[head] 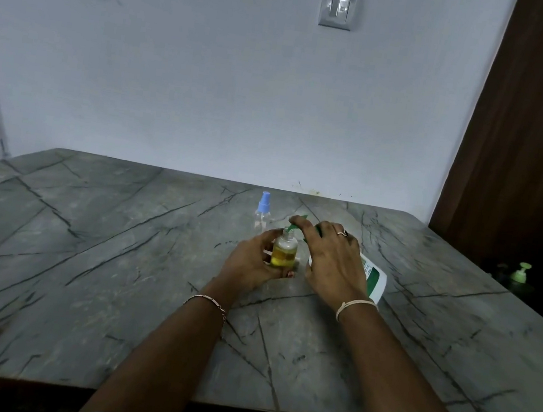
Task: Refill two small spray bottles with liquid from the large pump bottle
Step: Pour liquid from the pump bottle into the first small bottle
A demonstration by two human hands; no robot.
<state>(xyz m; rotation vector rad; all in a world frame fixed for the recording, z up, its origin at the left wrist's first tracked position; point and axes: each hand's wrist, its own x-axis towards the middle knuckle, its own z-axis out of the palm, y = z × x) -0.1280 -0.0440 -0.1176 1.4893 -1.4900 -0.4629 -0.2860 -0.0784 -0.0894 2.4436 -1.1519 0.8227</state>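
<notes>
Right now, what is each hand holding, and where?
Left hand grips the small bottle by its body; right hand holds the pump bottle near its pump.

Near spray bottle on table; far spray bottle behind it; pump bottle just right.

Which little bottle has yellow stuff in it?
The uncapped bottle in the left hand, under the nozzle of the pump bottle. The blue-capped bottle behind it looks clear.
</notes>
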